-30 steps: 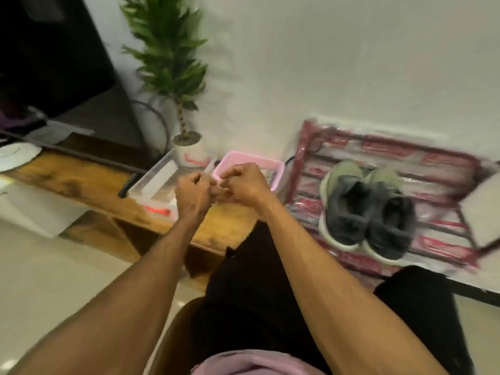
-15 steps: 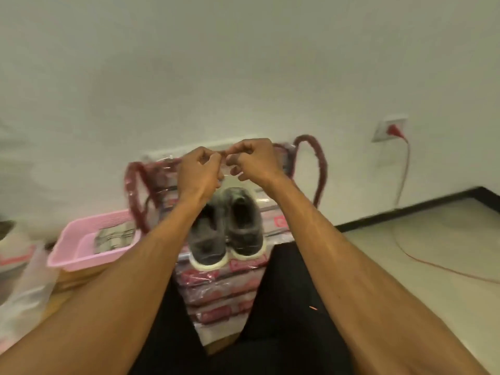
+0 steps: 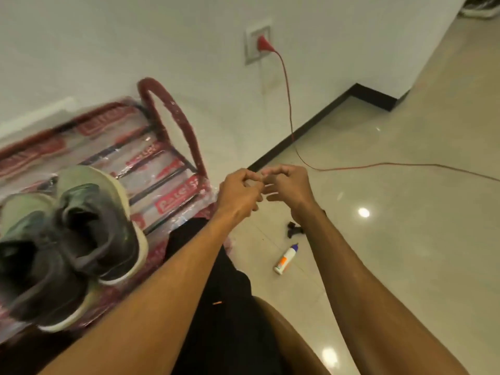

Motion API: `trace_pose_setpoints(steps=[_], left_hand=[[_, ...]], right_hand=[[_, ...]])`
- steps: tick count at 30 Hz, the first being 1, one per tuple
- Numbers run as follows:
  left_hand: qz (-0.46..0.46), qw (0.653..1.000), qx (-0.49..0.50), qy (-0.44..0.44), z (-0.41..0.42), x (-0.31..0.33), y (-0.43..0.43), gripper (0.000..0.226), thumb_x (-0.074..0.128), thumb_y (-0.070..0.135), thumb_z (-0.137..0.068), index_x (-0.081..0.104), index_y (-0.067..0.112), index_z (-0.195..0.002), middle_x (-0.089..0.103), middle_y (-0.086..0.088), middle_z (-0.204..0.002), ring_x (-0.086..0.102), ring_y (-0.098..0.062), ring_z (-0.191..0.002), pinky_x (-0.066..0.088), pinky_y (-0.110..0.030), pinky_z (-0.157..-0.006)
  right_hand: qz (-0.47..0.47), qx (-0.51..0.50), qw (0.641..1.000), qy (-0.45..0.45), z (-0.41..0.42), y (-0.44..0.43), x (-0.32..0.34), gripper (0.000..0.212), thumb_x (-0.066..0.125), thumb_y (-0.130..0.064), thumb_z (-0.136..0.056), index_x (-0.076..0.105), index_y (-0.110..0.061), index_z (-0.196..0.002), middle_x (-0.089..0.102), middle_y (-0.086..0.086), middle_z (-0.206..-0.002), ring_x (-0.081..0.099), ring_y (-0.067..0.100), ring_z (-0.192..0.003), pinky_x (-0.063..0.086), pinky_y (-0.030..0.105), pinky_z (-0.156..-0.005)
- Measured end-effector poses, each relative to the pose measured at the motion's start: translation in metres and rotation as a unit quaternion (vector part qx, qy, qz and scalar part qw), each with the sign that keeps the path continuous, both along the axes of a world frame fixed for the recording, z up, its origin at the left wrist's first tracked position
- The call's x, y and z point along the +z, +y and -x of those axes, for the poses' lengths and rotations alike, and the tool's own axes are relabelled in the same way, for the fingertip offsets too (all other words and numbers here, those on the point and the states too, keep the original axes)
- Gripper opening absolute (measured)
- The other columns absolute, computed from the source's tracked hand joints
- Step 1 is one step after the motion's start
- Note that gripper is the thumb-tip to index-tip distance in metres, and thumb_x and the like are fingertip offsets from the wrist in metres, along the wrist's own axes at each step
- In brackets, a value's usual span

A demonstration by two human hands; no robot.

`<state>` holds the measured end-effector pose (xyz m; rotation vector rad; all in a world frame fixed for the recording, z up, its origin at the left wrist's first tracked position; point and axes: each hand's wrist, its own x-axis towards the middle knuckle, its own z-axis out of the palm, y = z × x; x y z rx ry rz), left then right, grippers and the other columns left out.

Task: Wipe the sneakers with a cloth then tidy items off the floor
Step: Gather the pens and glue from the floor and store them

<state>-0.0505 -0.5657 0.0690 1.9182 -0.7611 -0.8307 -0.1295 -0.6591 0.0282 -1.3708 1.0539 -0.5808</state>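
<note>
Sneakers [image 3: 81, 226], two of them, are sitting side by side on the plastic-wrapped red rack [image 3: 167, 169], now far left where half a second ago they were showing dead centre. Left hand [image 3: 238, 193] and right hand [image 3: 286, 185] are meeting fingertip to fingertip, fingers curled; whether they are pinching anything I cannot tell. One white bottle [image 3: 286, 259] and one small black item [image 3: 293, 229] are lying on the floor [image 3: 405, 239].

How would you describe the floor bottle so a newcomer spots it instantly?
Start at the glossy beige floor right of the shoe rack. Between the forearms lies a small bottle on its side. It is white with an orange label and blue tip; the object just beyond it is black.
</note>
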Motion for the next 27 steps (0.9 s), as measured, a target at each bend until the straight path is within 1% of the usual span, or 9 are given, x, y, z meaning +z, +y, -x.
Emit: trace_pose_setpoints(steps=[2,4,7,10,14,18,20,23,27], left_hand=[[-0.027,0.999,-0.028,0.027,0.01,-0.017,-0.012,0.008,0.052,0.006,-0.094,0.052,0.014,-0.096,0.052,0.001,-0.068,0.048,-0.01,-0.052,0.036,-0.01,-0.035],[-0.061,0.996,-0.053,0.036,0.022,-0.037,-0.026,0.009,0.052,0.007,-0.094,0.054,0.011,-0.101,0.053,0.0,-0.069,0.048,-0.011,-0.053,0.038,-0.012,-0.036],[-0.109,0.991,-0.067,0.042,0.028,-0.071,-0.044,0.017,0.054,0.008,-0.092,0.058,0.008,-0.109,0.058,-0.002,-0.073,0.053,-0.012,-0.054,0.041,-0.019,-0.042],[-0.143,0.985,-0.072,0.057,0.032,-0.108,-0.059,0.022,0.055,0.011,-0.091,0.061,0.01,-0.112,0.065,-0.006,-0.08,0.057,-0.015,-0.056,0.043,-0.023,-0.044],[-0.174,0.98,-0.073,0.062,0.03,-0.154,-0.074,0.018,0.058,0.015,-0.087,0.063,0.019,-0.104,0.071,-0.007,-0.081,0.063,-0.017,-0.06,0.053,-0.03,-0.052],[-0.2,0.974,-0.077,0.071,0.023,-0.189,-0.078,0.018,0.058,0.013,-0.086,0.063,0.02,-0.102,0.071,-0.008,-0.081,0.062,-0.017,-0.058,0.053,-0.03,-0.053],[-0.212,0.972,-0.073,0.075,0.019,-0.203,-0.08,0.018,0.058,0.011,-0.085,0.062,0.019,-0.101,0.071,-0.009,-0.081,0.061,-0.016,-0.057,0.052,-0.029,-0.051],[-0.226,0.968,-0.072,0.085,0.009,-0.227,-0.087,0.02,0.058,0.011,-0.084,0.063,0.018,-0.102,0.07,-0.01,-0.08,0.06,-0.018,-0.057,0.052,-0.03,-0.052],[-0.243,0.962,-0.089,0.088,0.001,-0.254,-0.094,0.021,0.059,0.013,-0.086,0.061,0.021,-0.105,0.07,-0.006,-0.082,0.062,-0.017,-0.059,0.054,-0.032,-0.056]], right_hand=[[-0.021,-0.028,0.999,0.021,0.018,-0.008,-0.03,0.018,0.057,-0.003,-0.087,0.072,-0.011,-0.092,0.073,0.007,-0.083,0.072,0.024,-0.074,0.061,0.036,-0.066],[-0.043,-0.058,0.996,0.047,0.034,-0.014,-0.058,0.02,0.054,-0.004,-0.089,0.072,-0.013,-0.091,0.073,0.004,-0.08,0.072,0.021,-0.072,0.061,0.034,-0.064],[-0.09,-0.086,0.99,0.073,0.052,-0.017,-0.096,0.021,0.052,-0.004,-0.089,0.072,-0.012,-0.091,0.073,0.004,-0.079,0.071,0.02,-0.069,0.059,0.034,-0.063],[-0.146,-0.108,0.98,0.079,0.063,-0.016,-0.132,0.022,0.052,-0.002,-0.088,0.072,-0.009,-0.091,0.073,0.007,-0.08,0.068,0.02,-0.066,0.056,0.033,-0.062],[-0.196,-0.138,0.965,0.102,0.067,-0.017,-0.175,0.022,0.051,0.0,-0.086,0.07,-0.007,-0.094,0.072,0.01,-0.083,0.067,0.019,-0.066,0.055,0.032,-0.061],[-0.235,-0.169,0.948,0.129,0.063,-0.019,-0.215,0.02,0.053,0.001,-0.084,0.069,-0.006,-0.093,0.072,0.011,-0.085,0.066,0.02,-0.064,0.053,0.029,-0.057],[-0.244,-0.182,0.942,0.14,0.06,-0.019,-0.233,0.018,0.056,0.0,-0.082,0.069,-0.008,-0.091,0.072,0.011,-0.086,0.068,0.024,-0.068,0.056,0.033,-0.062],[-0.253,-0.193,0.933,0.167,0.054,-0.022,-0.267,0.016,0.06,-0.003,-0.081,0.069,-0.014,-0.088,0.071,0.009,-0.09,0.07,0.026,-0.079,0.06,0.044,-0.075],[-0.263,-0.21,0.914,0.225,0.046,-0.024,-0.308,0.017,0.066,-0.009,-0.077,0.065,-0.025,-0.076,0.07,0.009,-0.093,0.07,0.028,-0.083,0.058,0.048,-0.078]])
